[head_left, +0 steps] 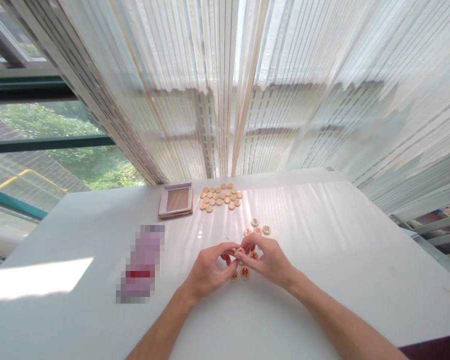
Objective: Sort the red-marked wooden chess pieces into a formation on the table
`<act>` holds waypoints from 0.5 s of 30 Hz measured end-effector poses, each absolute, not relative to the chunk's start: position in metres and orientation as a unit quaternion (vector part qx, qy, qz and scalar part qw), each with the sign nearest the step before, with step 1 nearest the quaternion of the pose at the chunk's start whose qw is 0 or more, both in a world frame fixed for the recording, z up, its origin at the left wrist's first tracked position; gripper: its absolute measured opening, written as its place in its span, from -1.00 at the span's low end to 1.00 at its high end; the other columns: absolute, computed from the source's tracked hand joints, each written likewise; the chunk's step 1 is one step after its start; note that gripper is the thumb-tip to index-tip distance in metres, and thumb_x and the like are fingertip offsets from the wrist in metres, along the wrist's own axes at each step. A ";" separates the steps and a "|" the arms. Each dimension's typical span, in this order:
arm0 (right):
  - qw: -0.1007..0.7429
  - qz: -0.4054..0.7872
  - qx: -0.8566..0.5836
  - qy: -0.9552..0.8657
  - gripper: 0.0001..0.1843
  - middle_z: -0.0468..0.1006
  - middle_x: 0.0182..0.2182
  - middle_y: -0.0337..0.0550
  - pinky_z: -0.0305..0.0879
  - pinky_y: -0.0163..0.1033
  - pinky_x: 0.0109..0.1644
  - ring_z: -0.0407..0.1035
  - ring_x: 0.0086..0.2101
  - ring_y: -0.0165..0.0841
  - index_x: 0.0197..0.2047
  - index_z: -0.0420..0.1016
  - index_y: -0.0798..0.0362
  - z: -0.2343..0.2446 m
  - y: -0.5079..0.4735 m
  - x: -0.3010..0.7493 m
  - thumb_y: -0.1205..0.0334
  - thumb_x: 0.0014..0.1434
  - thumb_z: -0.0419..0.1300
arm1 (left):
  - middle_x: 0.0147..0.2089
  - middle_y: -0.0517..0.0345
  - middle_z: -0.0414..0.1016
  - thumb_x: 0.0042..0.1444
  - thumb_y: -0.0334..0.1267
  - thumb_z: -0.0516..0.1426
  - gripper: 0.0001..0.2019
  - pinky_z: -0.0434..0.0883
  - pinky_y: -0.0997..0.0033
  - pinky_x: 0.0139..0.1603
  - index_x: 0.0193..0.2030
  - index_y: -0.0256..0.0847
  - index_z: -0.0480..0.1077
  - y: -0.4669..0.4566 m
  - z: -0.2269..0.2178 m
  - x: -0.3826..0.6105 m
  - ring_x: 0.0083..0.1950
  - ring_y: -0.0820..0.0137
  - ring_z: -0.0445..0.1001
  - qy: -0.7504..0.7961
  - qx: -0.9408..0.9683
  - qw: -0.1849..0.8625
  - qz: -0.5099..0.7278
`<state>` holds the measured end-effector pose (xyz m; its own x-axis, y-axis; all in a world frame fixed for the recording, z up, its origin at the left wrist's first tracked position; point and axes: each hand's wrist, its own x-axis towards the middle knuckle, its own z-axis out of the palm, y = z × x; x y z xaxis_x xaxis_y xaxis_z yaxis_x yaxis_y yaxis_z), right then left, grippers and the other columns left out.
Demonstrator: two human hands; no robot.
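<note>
My left hand (211, 267) and my right hand (270, 258) meet over the table, fingertips closed on one Chinese chess piece (239, 251), a small round wooden disc with a red mark. Just under the fingers lie a red-marked piece (245, 272), another (234, 276) partly covered by my left hand, and one more (254, 256) beside my right fingers. Beyond the hands are two red-marked discs (258, 231) and two dark-marked ones (266, 229). My fingers hide parts of this cluster.
Farther back, a group of mostly blank-faced chess pieces (219, 202) lies beside a shallow open box (159, 210). A pixelated purple item (142, 262) rests left of my hands on the white table (341, 300). Striped curtains (217, 90) hang behind the table's far edge.
</note>
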<state>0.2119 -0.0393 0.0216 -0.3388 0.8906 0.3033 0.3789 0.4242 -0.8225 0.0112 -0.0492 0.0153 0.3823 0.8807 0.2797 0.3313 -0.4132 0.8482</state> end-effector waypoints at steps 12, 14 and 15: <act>0.389 0.380 -0.436 -0.717 -0.84 0.61 -0.43 -0.22 0.30 -0.38 -0.48 0.50 -0.41 -0.39 -0.29 0.48 0.02 0.026 -0.037 0.212 0.18 0.33 0.17 | -0.11 0.18 0.62 0.21 -0.29 0.19 -0.74 0.53 0.42 -0.17 0.04 -0.07 0.47 -0.048 0.017 0.012 -0.29 0.44 0.54 0.413 0.747 0.357 0.379; 0.393 0.384 -0.430 -0.717 -0.84 0.60 -0.42 -0.22 0.32 -0.37 -0.44 0.49 -0.42 -0.41 -0.29 0.47 0.03 0.028 -0.037 0.212 0.19 0.33 0.17 | -0.12 0.17 0.62 0.21 -0.28 0.20 -0.74 0.53 0.43 -0.18 0.04 -0.08 0.48 -0.048 0.017 0.012 -0.29 0.43 0.54 0.416 0.746 0.353 0.383; 0.394 0.384 -0.427 -0.718 -0.85 0.60 -0.42 -0.23 0.34 -0.37 -0.42 0.49 -0.42 -0.41 -0.29 0.47 0.03 0.029 -0.037 0.212 0.20 0.33 0.16 | -0.12 0.16 0.62 0.21 -0.27 0.20 -0.75 0.53 0.43 -0.18 0.04 -0.09 0.48 -0.048 0.017 0.012 -0.29 0.43 0.54 0.416 0.745 0.352 0.385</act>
